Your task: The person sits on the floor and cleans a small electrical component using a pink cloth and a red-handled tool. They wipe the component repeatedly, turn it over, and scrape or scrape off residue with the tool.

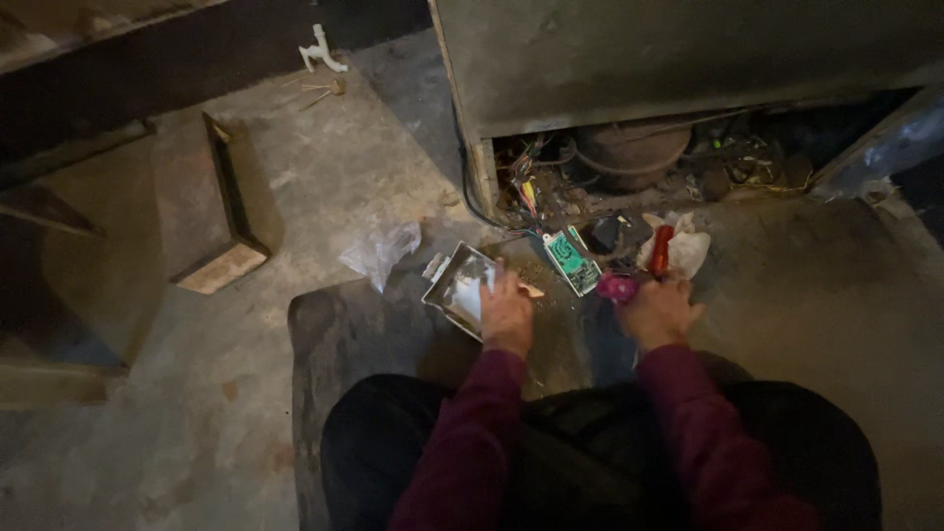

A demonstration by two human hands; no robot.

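My left hand (pixel 506 313) rests on a small open metal tray or box (pixel 452 283) lying on the floor, and its fingers hold something pale over it. My right hand (pixel 659 310) is closed around a red-handled tool (pixel 660 250) that points away from me, beside a pink object (pixel 617 287). Between the hands lies a green circuit board (pixel 570 261). Beyond them is the open bottom bay of an appliance (pixel 688 59) with a dark round compressor (pixel 629 152) and tangled coloured wires (pixel 526 187).
A crumpled clear plastic bag (pixel 382 251) lies left of the tray. A white cloth or paper (pixel 683 246) sits behind the tool. A wooden board (pixel 221 211) stands on edge at left. Small white plastic parts (pixel 321 54) lie far back on the concrete floor.
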